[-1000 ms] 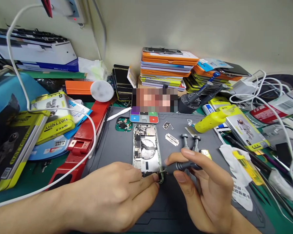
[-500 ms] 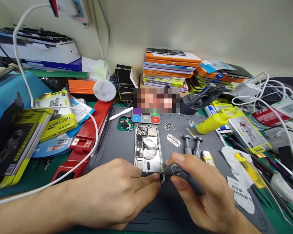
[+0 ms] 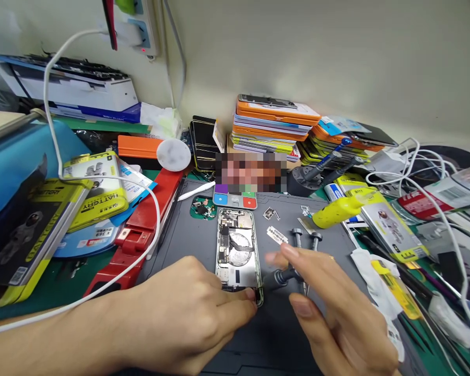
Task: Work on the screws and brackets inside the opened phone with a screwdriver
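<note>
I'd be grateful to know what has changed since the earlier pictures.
The right hand has spread wider, its thumb moving back, rightward, off the dark tool; whether other fingers still hold the tool is unclear. The left hand's fingers stay at the near end of the opened phone, which lies as before.

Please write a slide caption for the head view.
Left hand on the lower end of an opened phone, right hand by a grey tool, above a dark mat.
</note>
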Motion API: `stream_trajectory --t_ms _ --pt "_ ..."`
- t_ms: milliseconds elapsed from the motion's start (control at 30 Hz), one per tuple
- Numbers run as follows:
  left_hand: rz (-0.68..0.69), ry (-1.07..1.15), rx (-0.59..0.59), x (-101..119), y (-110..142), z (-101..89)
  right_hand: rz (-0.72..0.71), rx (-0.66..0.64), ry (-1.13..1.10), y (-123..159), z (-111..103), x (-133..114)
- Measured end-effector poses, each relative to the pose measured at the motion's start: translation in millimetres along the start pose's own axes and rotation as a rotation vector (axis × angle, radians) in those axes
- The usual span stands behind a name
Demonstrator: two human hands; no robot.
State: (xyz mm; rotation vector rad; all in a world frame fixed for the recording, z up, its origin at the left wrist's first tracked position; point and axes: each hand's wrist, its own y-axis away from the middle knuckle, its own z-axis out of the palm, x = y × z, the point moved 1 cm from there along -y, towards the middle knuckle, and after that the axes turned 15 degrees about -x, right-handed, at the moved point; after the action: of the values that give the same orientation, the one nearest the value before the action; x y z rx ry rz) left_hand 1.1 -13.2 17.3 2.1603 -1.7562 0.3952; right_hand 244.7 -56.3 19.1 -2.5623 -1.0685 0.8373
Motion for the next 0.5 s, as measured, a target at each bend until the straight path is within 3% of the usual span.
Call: stream_trajectory --t_ms 500 --pt "-0.001 -0.017 0.052 -1.2 -0.6 0.4 -0.054 -0.008 -0.011 -2.8 -1.1 -2.2"
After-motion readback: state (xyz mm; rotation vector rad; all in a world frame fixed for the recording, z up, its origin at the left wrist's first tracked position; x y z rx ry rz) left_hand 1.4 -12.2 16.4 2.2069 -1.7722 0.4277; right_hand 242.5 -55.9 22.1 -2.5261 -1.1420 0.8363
